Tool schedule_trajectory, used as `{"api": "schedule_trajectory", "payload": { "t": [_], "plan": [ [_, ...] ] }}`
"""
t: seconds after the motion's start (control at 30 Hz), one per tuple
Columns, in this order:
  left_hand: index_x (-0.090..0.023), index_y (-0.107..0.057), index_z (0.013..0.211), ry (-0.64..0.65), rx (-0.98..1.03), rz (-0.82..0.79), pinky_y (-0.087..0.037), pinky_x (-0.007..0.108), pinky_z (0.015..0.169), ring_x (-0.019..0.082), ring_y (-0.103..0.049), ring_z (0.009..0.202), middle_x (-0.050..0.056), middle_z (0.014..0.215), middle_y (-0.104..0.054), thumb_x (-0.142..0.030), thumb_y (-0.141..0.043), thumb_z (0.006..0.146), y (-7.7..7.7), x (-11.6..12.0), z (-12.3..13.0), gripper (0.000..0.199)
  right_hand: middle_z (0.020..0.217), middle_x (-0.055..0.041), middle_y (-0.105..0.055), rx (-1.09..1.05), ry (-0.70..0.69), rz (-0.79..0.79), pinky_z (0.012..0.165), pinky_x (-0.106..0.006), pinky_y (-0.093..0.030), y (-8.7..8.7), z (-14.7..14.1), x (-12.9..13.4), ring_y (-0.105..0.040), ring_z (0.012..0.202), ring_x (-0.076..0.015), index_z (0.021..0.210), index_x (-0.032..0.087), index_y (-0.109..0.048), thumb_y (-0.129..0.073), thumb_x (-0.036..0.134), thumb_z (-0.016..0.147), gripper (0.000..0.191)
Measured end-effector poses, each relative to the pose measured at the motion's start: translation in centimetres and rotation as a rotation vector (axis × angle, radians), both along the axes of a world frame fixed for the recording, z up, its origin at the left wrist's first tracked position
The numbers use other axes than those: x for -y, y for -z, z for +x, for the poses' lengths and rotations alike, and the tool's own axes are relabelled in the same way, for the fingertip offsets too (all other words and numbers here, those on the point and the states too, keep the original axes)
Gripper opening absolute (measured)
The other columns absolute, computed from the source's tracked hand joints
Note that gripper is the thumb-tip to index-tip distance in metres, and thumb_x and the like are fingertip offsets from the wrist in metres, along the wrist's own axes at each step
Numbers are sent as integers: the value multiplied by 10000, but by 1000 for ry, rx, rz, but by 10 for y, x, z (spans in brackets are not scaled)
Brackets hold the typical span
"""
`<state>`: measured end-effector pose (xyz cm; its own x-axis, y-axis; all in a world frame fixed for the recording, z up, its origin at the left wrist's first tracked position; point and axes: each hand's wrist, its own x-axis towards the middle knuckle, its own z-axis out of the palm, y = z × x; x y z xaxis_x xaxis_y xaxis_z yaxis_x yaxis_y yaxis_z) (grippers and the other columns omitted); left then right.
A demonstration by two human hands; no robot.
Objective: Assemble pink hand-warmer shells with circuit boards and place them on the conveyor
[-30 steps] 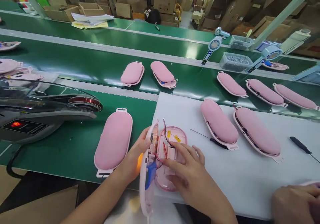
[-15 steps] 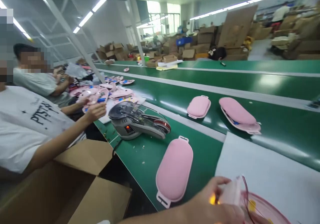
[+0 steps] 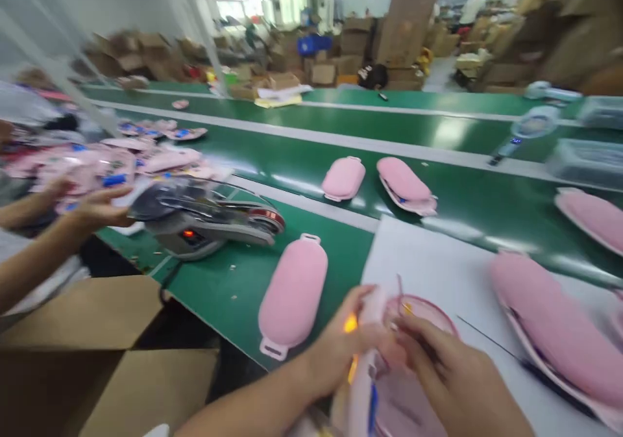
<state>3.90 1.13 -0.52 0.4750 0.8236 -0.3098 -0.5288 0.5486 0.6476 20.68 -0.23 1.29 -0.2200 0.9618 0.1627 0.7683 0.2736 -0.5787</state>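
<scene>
Lengthwise, green bench (image 3: pixel 219 307): one long surface, running from far left to near right.
Cardboard box (image 3: pixel 82 310): brown flaps spread below the bench edge, lower left.
White sheet (image 3: pixel 438 255): laid on the bench at right, beneath the work.
Grey machine (image 3: pixel 180 243): on the bench, left of both hands; red light lit.
Right-hand pink case (image 3: pixel 555 320): lying obliquely on the sheet, beyond the right hand.
Left-hand pink case (image 3: pixel 294 291): on bare green, between machine and left hand.
Clear half (image 3: pixel 409 398): pink-rimmed, low on the sheet, partly under the right hand; long axis running away from the person.
Pink shell (image 3: pixel 359 398): on edge, just left of the clear half, the two long axes roughly alongside.
Right hand (image 3: pixel 452 372): nearer the clear half; forearm from lower right, fingertips drawn together at the shell's inner side. Contents blurred; cannot tell what, if anything, is pinched.
Left hand (image 3: pixel 341 346): gripping the shell from its outer side; forearm from lower left.
Screwdriver (image 3: pixel 487 337): shaft tip near the clear half's rim.
Blue part (image 3: pixel 372 408): along the shell's inner face.
Wire (image 3: pixel 400 287): thin, rising above the fingertips.
</scene>
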Motion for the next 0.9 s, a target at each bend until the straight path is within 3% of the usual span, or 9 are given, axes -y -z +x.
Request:
{"api": "schedule_trajectory", "payload": {
  "t": [0.07, 0.2, 0.33, 0.4, 0.5, 0.77, 0.9],
  "plan": [
    [-246, -522, 1198, -44, -3, -1, -445, 220, 627, 106, -571, 682, 6, 919, -605, -410, -801, 629, -5, -2, -2, 655, 849, 1, -748, -19, 45, -7, 618, -248, -560, -7, -4, 0, -704, 663, -174, 1010, 251, -680, -414, 270, 926, 280],
    [-264, -530, 1235, 32, -3, 64, -474, 280, 789, 162, -613, 822, 36, 1047, -624, -472, -738, 705, -6, -5, -4, 606, 843, -23, -726, -74, 77, -25, 631, -247, -505, -21, -14, 0, -670, 700, -161, 952, 196, -671, -388, 182, 912, 286],
    [-264, -503, 1275, 56, -1, 85, -470, 322, 833, 209, -625, 901, 67, 1166, -620, -487, -720, 717, -6, -3, -5, 639, 718, 3, -657, -143, 86, -256, 541, -244, -390, -34, -19, 0, -570, 599, -142, 808, 218, -615, -374, 176, 910, 265],
    [-242, -509, 1279, 21, 8, 62, -470, 303, 811, 213, -623, 914, 71, 1144, -635, -481, -723, 710, -7, -2, -4, 654, 617, 32, -563, -192, 72, -396, 499, -239, -323, -39, -21, -3, -482, 538, -122, 660, 215, -503, -385, 177, 896, 266],
    [-225, -535, 1268, -38, 11, 34, -475, 288, 793, 207, -633, 896, 62, 1086, -664, -443, -698, 740, -12, 0, -2, 594, 558, 54, -445, -254, 43, -511, 473, -235, -265, -42, -24, -9, -381, 509, -105, 592, 204, -372, -415, 164, 856, 270],
    [-195, -571, 1250, -6, 9, -29, -493, 275, 595, 177, -628, 603, 17, 705, -681, -423, -734, 699, -16, 1, -3, 619, 650, 18, -611, -499, 41, -742, 470, -195, -355, -44, -19, -18, -532, 565, -101, 686, 186, -610, -463, 148, 760, 168],
    [-216, -518, 1315, -5, -10, 7, -500, 307, 631, 204, -652, 664, 42, 836, -704, -438, -725, 705, -16, 1, -2, 681, 596, 30, -602, -527, 55, -785, 429, -170, -330, -48, -18, -20, -514, 513, -84, 676, 183, -585, -488, 138, 711, 112]
  ]
}}
